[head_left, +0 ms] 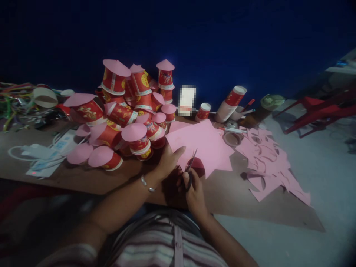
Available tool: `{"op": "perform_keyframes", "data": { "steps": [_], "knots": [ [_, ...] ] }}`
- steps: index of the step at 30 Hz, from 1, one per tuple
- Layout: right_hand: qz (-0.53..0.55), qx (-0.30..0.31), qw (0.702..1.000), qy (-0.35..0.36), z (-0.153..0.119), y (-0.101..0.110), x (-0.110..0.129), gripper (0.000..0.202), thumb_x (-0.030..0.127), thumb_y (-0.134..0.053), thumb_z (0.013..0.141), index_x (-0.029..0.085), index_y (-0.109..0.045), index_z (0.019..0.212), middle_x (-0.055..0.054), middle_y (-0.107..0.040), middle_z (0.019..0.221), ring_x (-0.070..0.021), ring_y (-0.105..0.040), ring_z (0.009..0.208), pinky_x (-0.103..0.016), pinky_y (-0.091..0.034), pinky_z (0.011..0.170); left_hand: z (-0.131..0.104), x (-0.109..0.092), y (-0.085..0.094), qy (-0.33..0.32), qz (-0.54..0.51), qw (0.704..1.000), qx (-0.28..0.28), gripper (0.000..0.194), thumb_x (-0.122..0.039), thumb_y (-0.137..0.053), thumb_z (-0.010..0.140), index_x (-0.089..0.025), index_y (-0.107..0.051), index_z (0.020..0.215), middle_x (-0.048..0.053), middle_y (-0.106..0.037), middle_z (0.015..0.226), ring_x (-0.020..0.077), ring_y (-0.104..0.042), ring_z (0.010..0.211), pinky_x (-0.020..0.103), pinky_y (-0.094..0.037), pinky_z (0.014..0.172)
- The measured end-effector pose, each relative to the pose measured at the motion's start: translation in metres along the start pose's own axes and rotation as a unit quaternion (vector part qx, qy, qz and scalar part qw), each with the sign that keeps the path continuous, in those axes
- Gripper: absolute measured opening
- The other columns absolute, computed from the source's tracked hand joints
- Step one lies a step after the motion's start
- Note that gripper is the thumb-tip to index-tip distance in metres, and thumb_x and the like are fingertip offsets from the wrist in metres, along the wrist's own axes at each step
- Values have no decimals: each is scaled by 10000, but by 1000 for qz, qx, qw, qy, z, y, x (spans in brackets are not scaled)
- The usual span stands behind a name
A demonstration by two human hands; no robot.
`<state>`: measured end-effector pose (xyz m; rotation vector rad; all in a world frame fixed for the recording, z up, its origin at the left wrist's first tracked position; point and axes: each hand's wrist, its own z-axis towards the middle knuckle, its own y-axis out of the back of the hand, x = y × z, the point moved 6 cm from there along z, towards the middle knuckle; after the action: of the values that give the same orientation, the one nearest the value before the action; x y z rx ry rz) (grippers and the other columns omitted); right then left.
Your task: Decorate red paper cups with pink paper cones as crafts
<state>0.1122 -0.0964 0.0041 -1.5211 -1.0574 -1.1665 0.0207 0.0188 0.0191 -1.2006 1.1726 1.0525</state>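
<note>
Pink paper (207, 139) lies fanned in overlapping sheets with pointed corners, in front of me on the table. At its near left edge my left hand (168, 162) pinches a sheet, thumb on top and the other fingers hidden underneath. My right hand (196, 191) is closed round the handles of a pair of scissors (193, 158). The scissor blades point away from me and are slightly parted, at the paper's near edge just right of my left thumb. A rounded dark gap shows in the paper beside the blades.
Red paper cups with pink cone tops (135, 135) are heaped at the left. Beyond them lie a white power strip (52, 155) and cords. Pink offcuts (267, 159) spread at the right, near a tape roll (232, 139), a pen (235, 130) and stacked cups (230, 104).
</note>
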Motion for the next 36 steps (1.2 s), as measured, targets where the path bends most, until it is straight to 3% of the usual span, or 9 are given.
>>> {"op": "perform_keyframes", "data": {
  "steps": [7,15,36],
  "knots": [
    [-9,-3,1000,4,1,1,-3,424,627,-574,937,215,-519,853,45,-553,652,-103,-522,546,-216,-432,503,0,-3,-2,-14,-18,1000,5,415,-365,-766,800,-173,-652,1150,105,-738,1142,294,-665,1173,477,-499,1081],
    [-1,-7,1000,4,2,0,-3,424,632,-580,930,213,-541,877,44,-583,645,-103,-523,513,-222,-440,491,0,-2,-2,-24,-10,1000,4,470,-374,-746,815,-166,-629,1220,112,-729,1196,286,-671,1162,474,-504,1075],
    [-16,-3,1000,-4,0,3,2,426,630,-576,937,204,-576,932,45,-555,628,-95,-487,507,-203,-413,467,4,7,4,20,-53,998,-2,505,-382,-784,777,-164,-640,1210,118,-708,1254,298,-655,1191,453,-497,1071]
  ]
}}
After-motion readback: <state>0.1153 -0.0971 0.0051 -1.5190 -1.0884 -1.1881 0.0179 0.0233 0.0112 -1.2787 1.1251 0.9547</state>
